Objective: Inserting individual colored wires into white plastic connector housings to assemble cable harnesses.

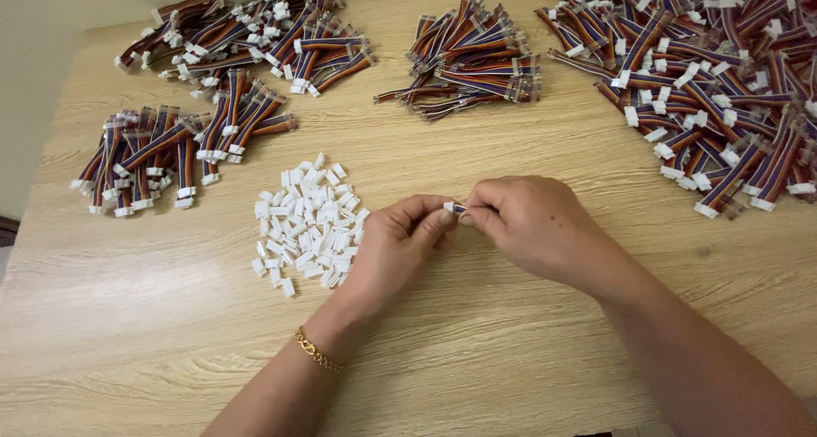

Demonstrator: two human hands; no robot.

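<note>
Both my hands meet over the middle of the wooden table (170, 318). My left hand (396, 245) pinches a small white plastic connector (449, 206) between thumb and forefinger. My right hand (532, 224) grips the short striped wire piece (460, 209) that enters that connector; most of the wire is hidden inside the fingers. A gold bracelet (317, 352) sits on my left wrist. Just left of my left hand lies a heap of loose white connectors (306, 220).
Bundles of multicoloured ribbon wires with white ends lie around: a large pile at the far right (715, 71), a bundle at the top centre (472, 58), a pile at the top left (247, 37) and one at the left (162, 156). A wall borders the table's left side.
</note>
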